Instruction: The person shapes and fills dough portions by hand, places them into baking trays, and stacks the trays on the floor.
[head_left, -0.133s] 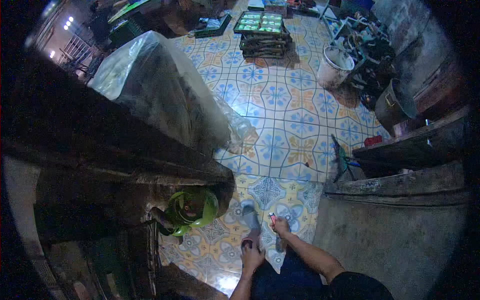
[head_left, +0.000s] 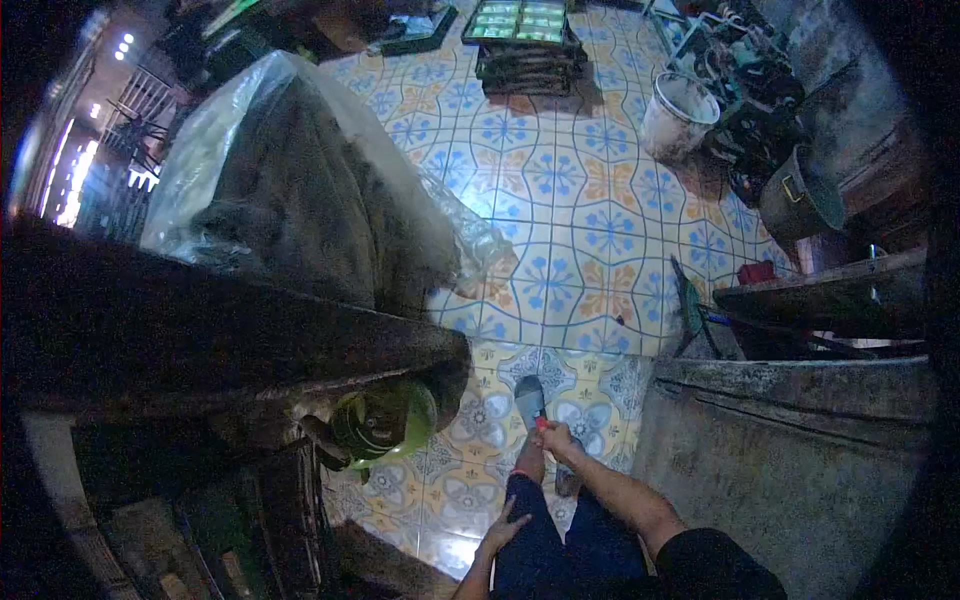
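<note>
My right hand (head_left: 555, 438) is closed round a small red object (head_left: 542, 424), short and stick-shaped like a lighter; its exact kind is unclear. It is held in front of my legs, over the tiled floor. Down by my left thigh, my left hand (head_left: 505, 530) holds nothing, its fingers loosely apart. My left foot in a grey shoe (head_left: 530, 392) is forward on the patterned tiles. The other foot is partly behind my right forearm.
A green plastic basin (head_left: 415, 420) stands at left under a dark ledge. Beyond it is a plastic-covered pile (head_left: 330, 190). Stacked trays (head_left: 528, 70) stand ahead. A white bucket (head_left: 680, 118), a dark bucket (head_left: 800, 195) and a concrete wall (head_left: 780, 450) line the right.
My left foot has swung forward. My left hand has moved down and left, back beside my thigh. The view has advanced slightly, and the red object has shifted little.
</note>
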